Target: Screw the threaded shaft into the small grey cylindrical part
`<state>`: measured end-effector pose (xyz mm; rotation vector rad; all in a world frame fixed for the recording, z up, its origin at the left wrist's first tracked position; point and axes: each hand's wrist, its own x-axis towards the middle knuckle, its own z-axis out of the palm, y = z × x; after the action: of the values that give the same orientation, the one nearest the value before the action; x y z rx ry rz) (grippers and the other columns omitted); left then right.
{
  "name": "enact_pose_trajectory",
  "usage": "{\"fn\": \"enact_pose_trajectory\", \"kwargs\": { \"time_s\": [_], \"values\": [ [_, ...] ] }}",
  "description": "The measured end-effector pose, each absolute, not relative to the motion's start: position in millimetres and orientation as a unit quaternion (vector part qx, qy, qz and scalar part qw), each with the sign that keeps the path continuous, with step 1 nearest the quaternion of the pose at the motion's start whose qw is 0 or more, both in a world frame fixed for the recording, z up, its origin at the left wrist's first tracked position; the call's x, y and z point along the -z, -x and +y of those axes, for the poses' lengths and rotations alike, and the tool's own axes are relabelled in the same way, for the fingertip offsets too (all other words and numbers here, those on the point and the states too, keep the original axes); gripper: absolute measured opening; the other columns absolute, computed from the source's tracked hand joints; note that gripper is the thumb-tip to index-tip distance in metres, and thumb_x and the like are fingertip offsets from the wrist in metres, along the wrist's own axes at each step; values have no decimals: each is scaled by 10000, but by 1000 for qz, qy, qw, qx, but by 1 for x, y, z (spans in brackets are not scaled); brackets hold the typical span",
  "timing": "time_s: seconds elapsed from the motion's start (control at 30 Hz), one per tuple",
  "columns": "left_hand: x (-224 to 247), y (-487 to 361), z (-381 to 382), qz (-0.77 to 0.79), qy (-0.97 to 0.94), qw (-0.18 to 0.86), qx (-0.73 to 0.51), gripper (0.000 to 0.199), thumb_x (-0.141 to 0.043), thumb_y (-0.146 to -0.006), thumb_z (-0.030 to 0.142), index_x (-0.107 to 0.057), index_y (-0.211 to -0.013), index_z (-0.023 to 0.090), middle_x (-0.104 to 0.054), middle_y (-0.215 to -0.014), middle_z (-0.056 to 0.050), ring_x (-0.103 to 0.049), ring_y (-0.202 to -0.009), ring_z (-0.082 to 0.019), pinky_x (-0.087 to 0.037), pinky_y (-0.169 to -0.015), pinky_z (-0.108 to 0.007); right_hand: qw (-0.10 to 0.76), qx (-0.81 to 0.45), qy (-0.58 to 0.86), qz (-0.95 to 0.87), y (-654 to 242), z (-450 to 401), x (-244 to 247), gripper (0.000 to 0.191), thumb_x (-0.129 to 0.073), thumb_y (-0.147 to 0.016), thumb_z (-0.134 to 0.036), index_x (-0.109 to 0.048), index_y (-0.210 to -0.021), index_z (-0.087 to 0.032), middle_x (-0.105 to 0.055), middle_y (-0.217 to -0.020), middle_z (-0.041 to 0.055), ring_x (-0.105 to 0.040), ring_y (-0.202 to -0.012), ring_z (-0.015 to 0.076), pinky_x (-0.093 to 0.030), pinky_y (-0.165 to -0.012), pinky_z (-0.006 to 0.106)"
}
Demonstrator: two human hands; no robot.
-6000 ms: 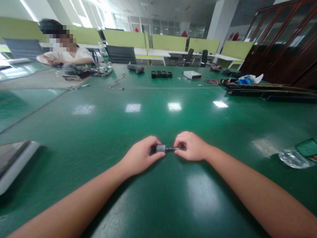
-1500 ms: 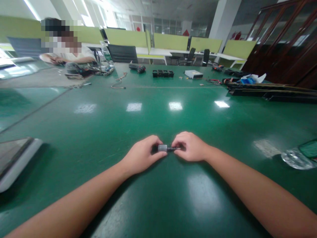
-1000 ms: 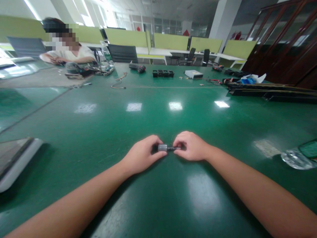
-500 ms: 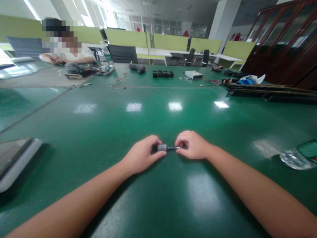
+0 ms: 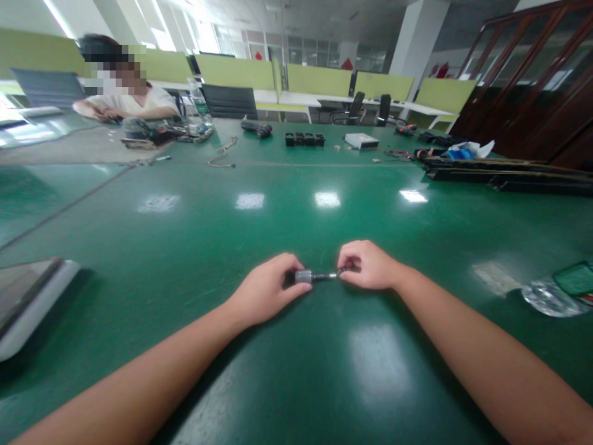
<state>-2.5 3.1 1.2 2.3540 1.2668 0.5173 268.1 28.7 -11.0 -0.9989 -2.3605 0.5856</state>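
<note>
My left hand [image 5: 266, 289] rests on the green table [image 5: 296, 371] and grips a small grey metal cylinder [image 5: 302, 276] with a thin dark shaft [image 5: 324, 276] sticking out to its right. My right hand [image 5: 370, 264] pinches a small dark part at the far end of that shaft, fingers closed on it. The two hands are a short gap apart, with the shaft bare between them. Most of the cylinder's left end is hidden in my left fingers.
A flat white-edged device [image 5: 28, 303] lies at the left edge; a clear plastic bag [image 5: 551, 296] lies at the right. Far across the table sit tools, cables, black blocks [image 5: 303, 139] and long dark bars [image 5: 504, 173]. Another person [image 5: 125, 102] works at the far left.
My right hand has slid a little to the right along the shaft, so more of the shaft shows between the hands. My left hand has stayed put.
</note>
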Motion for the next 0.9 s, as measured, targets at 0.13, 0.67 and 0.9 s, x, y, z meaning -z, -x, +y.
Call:
{"fn": "enact_pose_trajectory", "kwargs": {
  "time_s": [0.13,0.67,0.9],
  "values": [
    [-2,2,3,457,-846,207,-183,267,-642,-878,467,-646,-966,215,-632,-843,-8,-578,-728,-179,-451,-708,-296,252,-217,367,-869,-268,28,10,74,-709,-686,-112,-663,-725,-156,-589,-656,-22,-469,-568,93,-356,-572,220],
    [0,2,4,456,-846,205,-183,256,-661,-874,453,-654,-969,215,-644,-861,-1,-576,-728,-170,-438,-700,-289,250,-212,350,-878,-263,24,8,65,-720,-699,-122,-665,-709,-155,-566,-634,-25,-481,-583,102,-362,-604,233],
    [3,4,4,445,-852,201,-191,240,-667,-875,428,-654,-990,218,-637,-855,8,-576,-732,-163,-439,-706,-282,280,-227,368,-857,-237,12,12,149,-741,-767,-181,-729,-915,-169,-666,-776,5,-541,-673,115,-398,-668,246]
  ]
}}
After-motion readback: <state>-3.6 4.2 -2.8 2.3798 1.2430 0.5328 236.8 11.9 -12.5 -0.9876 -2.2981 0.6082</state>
